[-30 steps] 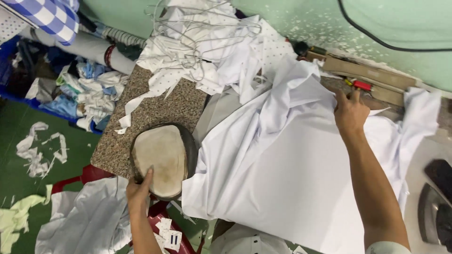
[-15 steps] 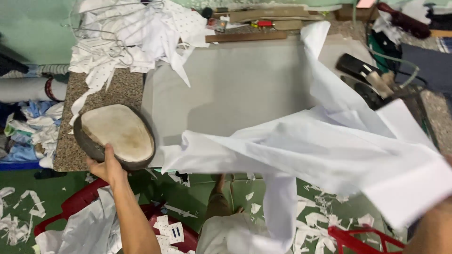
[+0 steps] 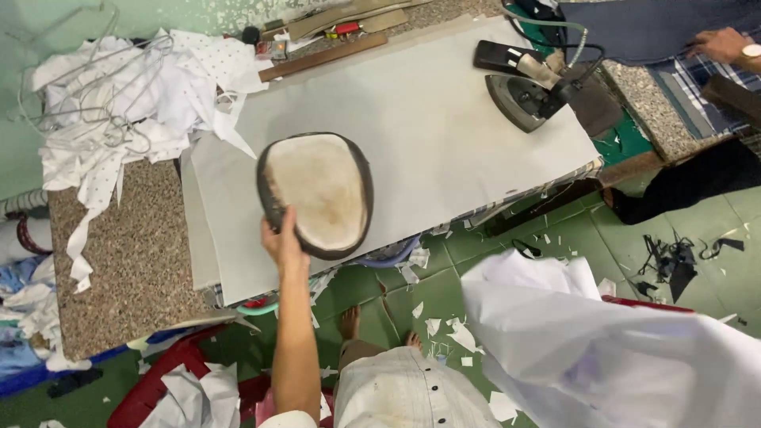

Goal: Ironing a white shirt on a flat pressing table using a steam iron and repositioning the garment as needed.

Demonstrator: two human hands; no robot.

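Green tiled floor (image 3: 444, 293) littered with white fabric scraps, and a long bench (image 3: 135, 261) with a speckled stone top, most of it covered by a pale grey pressing pad (image 3: 428, 127). Left hand (image 3: 284, 242) is closed around the near edge of an oval pressing cushion (image 3: 317, 194), the dark-rimmed kind with a worn cream face, holding it tilted up over the front edge of the pad. White garment (image 3: 610, 357) is off the bench completely, billowing in the lower right of the view; the right hand isn't visible anywhere, it's presumably buried under that cloth, so I can't tell whether it's gripping or not. Steam iron (image 3: 527, 95) sits parked at the far right end of the pad with its hose looping off behind it. Heap of white dotted fabric and wire hangers (image 3: 111, 103) piled at the left end. Someone else's hand with a watch (image 3: 721, 43) is working on dark cloth at the next station. Progress-wise I'd say it's a between-pieces moment: pad is bare, nothing laid out for pressing yet, cushion not set down.
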